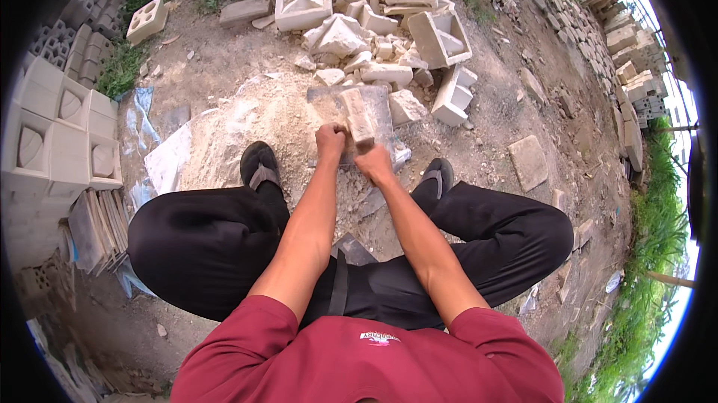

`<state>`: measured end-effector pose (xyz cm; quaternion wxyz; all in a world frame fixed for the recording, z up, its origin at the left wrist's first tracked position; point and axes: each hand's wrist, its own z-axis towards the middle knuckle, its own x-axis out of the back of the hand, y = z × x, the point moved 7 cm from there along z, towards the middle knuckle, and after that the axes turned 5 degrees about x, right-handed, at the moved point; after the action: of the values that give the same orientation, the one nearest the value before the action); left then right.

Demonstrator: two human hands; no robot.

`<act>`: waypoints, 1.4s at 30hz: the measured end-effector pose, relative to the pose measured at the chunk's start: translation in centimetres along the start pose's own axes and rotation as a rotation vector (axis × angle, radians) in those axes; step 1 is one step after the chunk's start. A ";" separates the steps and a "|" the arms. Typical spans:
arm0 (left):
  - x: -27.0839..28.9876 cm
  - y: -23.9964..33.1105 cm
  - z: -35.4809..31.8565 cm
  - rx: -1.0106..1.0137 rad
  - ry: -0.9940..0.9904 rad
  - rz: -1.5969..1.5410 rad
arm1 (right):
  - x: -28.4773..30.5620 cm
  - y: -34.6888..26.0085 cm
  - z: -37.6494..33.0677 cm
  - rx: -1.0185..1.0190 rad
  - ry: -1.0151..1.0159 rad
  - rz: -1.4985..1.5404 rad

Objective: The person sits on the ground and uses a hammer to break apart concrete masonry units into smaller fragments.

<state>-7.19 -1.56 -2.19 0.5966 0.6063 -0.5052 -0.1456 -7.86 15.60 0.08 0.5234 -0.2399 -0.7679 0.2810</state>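
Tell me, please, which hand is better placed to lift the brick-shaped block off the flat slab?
Probably the right hand: it sits at the near end of the brick-shaped block on the slab. The left hand is fisted alongside, at the block's left.

Broken pale concrete blocks (374, 22) lie heaped on bare dirt ground (523, 96). Intact hollow blocks (56, 134) stand stacked at left. Flat slab (529, 161) lies apart at right. Grass strip (651, 268) borders the right edge.

Brick (359, 117) on slab (378, 108) between both feet, rubble pile (381, 22) beyond, stacked blocks (56, 134) left.
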 end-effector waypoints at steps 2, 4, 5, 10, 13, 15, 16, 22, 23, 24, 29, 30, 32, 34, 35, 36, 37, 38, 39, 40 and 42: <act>2.1 -2.3 0.6 0.027 0.037 0.046 | 0.1 -3.2 -0.6 -0.041 -0.126 -0.005; 1.1 -2.0 0.3 0.067 0.006 0.071 | 1.6 -3.8 0.3 0.062 -0.042 0.007; 0.5 -1.6 0.2 0.065 -0.006 0.068 | 1.7 -3.0 1.1 0.054 -0.033 0.002; 0.4 -2.0 0.4 0.031 0.025 0.095 | 1.6 -3.3 1.5 0.177 0.145 0.264; 0.3 -1.6 0.5 0.021 0.029 0.051 | 1.3 -1.9 0.0 0.292 0.235 0.146; 0.7 -1.5 0.5 0.025 0.043 0.025 | 0.2 -0.1 1.1 0.032 -0.101 0.006; 1.0 -1.6 0.6 0.044 0.022 0.031 | 0.6 -0.6 1.3 0.023 -0.149 -0.099; 1.7 -1.2 -0.3 0.106 0.017 0.069 | 3.3 -5.1 0.8 0.057 0.099 0.312; 1.3 -1.0 -0.2 0.144 -0.004 0.063 | 2.8 -4.3 0.5 0.056 0.109 0.307; 1.1 -0.6 0.1 0.132 -0.005 0.055 | 2.3 -3.4 -0.2 0.154 0.181 0.250; 1.2 -1.0 0.3 0.124 -0.006 0.090 | 0.5 -0.8 0.1 -0.063 -0.109 0.015; 1.1 -0.8 0.0 0.104 0.015 0.084 | 1.1 -0.7 0.7 -0.085 -0.093 0.107; 1.2 -1.4 -0.2 0.132 0.012 0.064 | 2.7 -2.4 1.0 -0.023 -0.002 0.326; 2.0 -2.8 0.5 0.174 0.017 -0.018 | 3.1 -4.7 0.9 -0.031 -0.035 0.385; 1.6 -2.5 0.4 0.170 0.005 -0.015 | 3.5 -4.6 1.4 -0.026 -0.029 0.350; 1.1 -2.5 0.2 0.203 -0.035 -0.028 | 3.8 -4.5 1.6 -0.022 -0.024 0.314; 0.6 -2.6 0.0 0.238 -0.076 -0.040 | 3.1 -3.3 1.1 -0.031 -0.016 0.316; 0.1 -1.7 0.4 0.211 -0.080 -0.048 | 2.2 -1.8 0.8 0.001 -0.017 0.242; 0.2 -2.2 0.8 0.210 -0.054 -0.064 | 0.9 -0.8 0.5 0.037 -0.030 0.169; -0.2 -2.5 1.2 0.208 -0.036 -0.084 | 0.2 0.4 0.4 0.040 -0.049 0.070; 0.4 -3.2 2.0 0.152 -0.016 -0.063 | -0.5 0.0 0.8 -0.018 -0.123 -0.031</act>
<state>-7.14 -3.78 -5.32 0.5397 0.6643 -0.5004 -0.1303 -8.50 15.11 -0.44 0.4771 -0.2150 -0.8048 0.2801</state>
